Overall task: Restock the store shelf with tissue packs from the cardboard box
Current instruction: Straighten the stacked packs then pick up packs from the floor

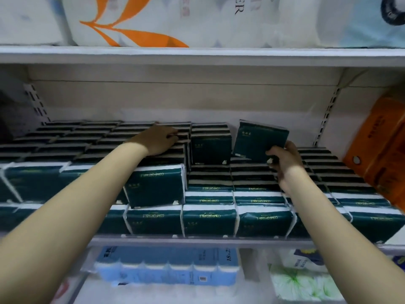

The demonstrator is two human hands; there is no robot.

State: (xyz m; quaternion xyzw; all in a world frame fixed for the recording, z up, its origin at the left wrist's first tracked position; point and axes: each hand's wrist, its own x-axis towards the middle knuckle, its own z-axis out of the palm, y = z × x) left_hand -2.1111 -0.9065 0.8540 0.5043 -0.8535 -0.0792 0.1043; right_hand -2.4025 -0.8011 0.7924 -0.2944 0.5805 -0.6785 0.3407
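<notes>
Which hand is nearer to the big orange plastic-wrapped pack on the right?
Right. The right hand is left of the big orange plastic-wrapped pack; the left hand lies much farther left.

A dark-green plastic-wrapped tissue pack stood tilted atop the lower right-hand stack, gripped by the right hand. Matching stacked packs filled the white metal shelf in rows.

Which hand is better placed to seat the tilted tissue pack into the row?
Right. The right hand grips the tilted pack, next to the standing row it would join. The left hand rests on the taller stack, away from it.
</notes>
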